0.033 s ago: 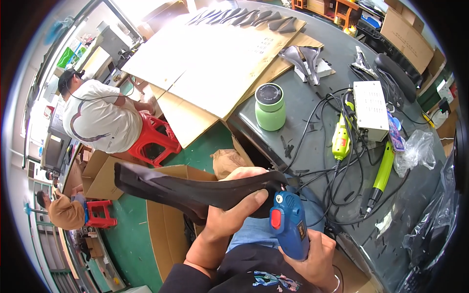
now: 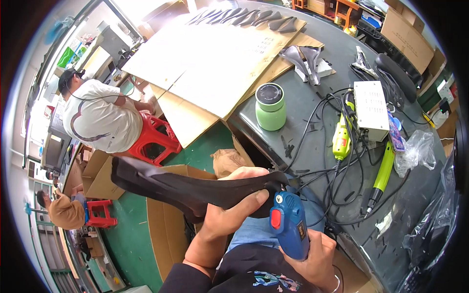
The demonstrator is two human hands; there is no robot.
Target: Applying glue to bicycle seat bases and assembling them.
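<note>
My left hand (image 2: 229,217) is closed around a long black piece shaped like a bicycle saddle (image 2: 161,188), thumb pressed on its side. The wide end points left and the narrow end right, above my lap. In my right hand (image 2: 317,261) is a blue handheld power tool (image 2: 292,227) with a red button, fingers wrapped round its lower part. Its small tip is at the narrow end of the black piece; whether it touches I cannot tell. The left fingers behind the piece are partly hidden.
On the grey table (image 2: 312,141) stand a green jar (image 2: 270,108), a white box (image 2: 370,110) with cables, and two lime-green tools, one a rotary tool (image 2: 341,141). Wooden boards (image 2: 205,73) carry several black pieces. An open carton (image 2: 163,234) is below; two people sit on red stools.
The wide end of the black piece has tilted slightly up and to the left. My right hand and the blue tool have hardly moved.
</note>
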